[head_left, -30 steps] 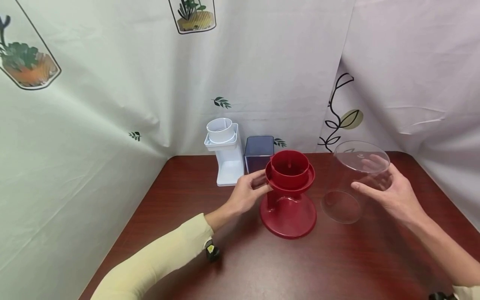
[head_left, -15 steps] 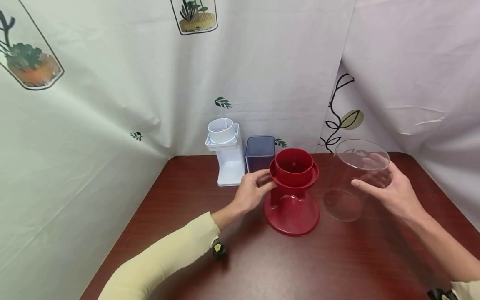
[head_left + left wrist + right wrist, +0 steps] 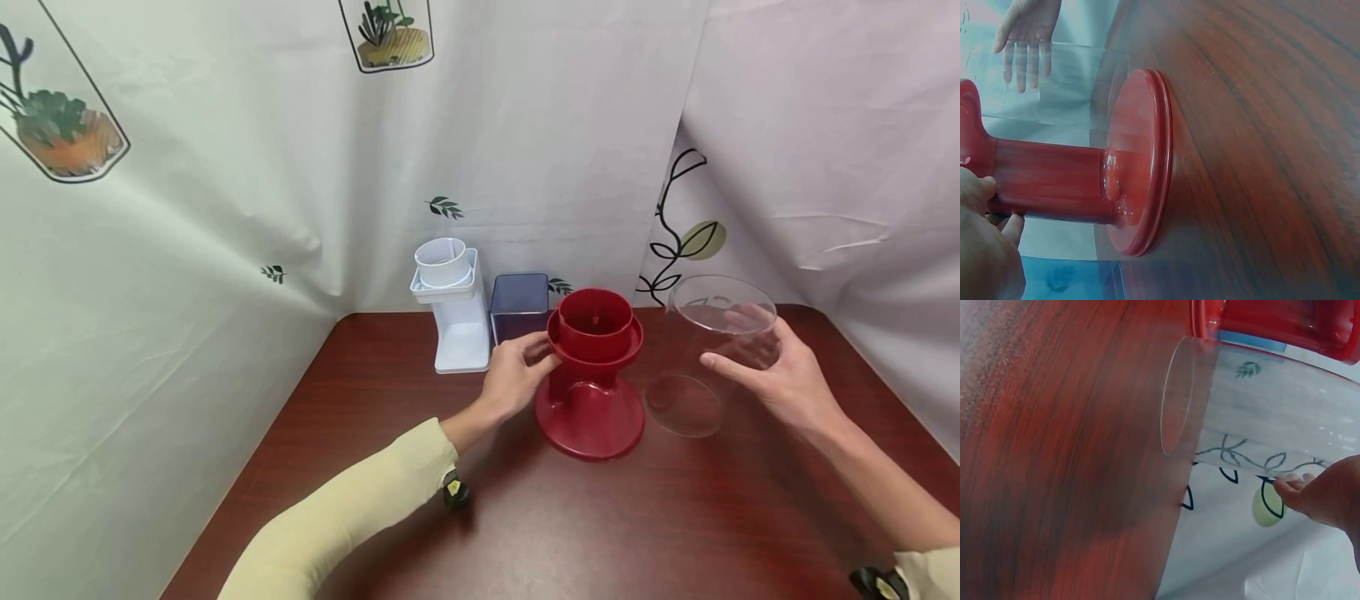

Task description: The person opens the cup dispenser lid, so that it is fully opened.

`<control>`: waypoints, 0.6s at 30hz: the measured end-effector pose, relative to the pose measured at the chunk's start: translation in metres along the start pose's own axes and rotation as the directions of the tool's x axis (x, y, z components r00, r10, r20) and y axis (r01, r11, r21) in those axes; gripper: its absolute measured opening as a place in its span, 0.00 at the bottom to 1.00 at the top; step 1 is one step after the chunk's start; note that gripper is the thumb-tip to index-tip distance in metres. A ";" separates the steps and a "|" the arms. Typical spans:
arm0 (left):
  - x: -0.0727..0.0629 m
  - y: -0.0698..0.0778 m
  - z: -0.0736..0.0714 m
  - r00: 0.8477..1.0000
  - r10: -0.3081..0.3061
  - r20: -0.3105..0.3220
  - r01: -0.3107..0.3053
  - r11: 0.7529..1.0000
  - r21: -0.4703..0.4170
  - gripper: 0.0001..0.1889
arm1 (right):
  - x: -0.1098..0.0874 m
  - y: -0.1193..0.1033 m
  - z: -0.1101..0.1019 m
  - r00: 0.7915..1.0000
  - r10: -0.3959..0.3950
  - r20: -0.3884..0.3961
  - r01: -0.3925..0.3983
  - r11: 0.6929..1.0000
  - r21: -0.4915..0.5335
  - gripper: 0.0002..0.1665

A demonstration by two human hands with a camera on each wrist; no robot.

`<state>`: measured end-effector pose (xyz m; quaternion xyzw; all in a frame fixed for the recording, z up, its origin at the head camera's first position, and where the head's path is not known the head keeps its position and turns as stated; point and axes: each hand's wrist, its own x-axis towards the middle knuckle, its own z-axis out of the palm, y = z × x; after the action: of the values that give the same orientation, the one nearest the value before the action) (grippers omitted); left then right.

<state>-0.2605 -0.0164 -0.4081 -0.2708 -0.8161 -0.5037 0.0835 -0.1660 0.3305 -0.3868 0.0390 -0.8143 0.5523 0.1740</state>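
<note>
A glossy red stand (image 3: 591,412) with a wide round base, a column and a cup-shaped top stands upright right of the middle of the table. My left hand (image 3: 516,377) grips its column just below the cup, fingers and thumb on either side in the left wrist view (image 3: 988,225). Just right of the stand is a clear, open-topped cylinder (image 3: 1260,400), taller than my hand. My right hand (image 3: 795,379) holds it from the right, thumb on the near side and fingers behind, seen through the wall. The cylinder's lower rim overlaps the table close beside the red base.
A white stand (image 3: 457,325) with a round cup on top stands at the back of the brown table (image 3: 570,542). Beside it is a dark blue translucent box (image 3: 519,304), partly behind my left hand and the red stand. A patterned white cloth (image 3: 540,150) hangs behind.
The red stand has slid right and slightly away from me with my left hand on it, closer to the clear cylinder. The cylinder and right hand have shifted only slightly away.
</note>
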 end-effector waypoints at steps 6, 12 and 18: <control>0.006 0.000 0.005 1.000 -0.020 -0.019 0.021 1.000 0.015 0.20 | 0.004 0.000 0.000 1.000 -0.012 -0.007 0.012 1.000 -0.003 0.48; 0.012 0.000 0.010 0.999 -0.033 -0.043 0.034 0.999 0.042 0.20 | 0.010 0.002 -0.003 1.000 -0.009 -0.010 0.008 1.000 -0.022 0.52; 0.019 -0.002 0.015 0.997 -0.041 -0.063 0.045 0.996 0.071 0.19 | 0.017 0.005 -0.005 1.000 0.006 -0.016 -0.006 1.000 -0.029 0.53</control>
<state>-0.2752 0.0023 -0.4088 -0.2344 -0.8363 -0.4838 0.1076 -0.1815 0.3391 -0.3841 0.0297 -0.8209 0.5413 0.1796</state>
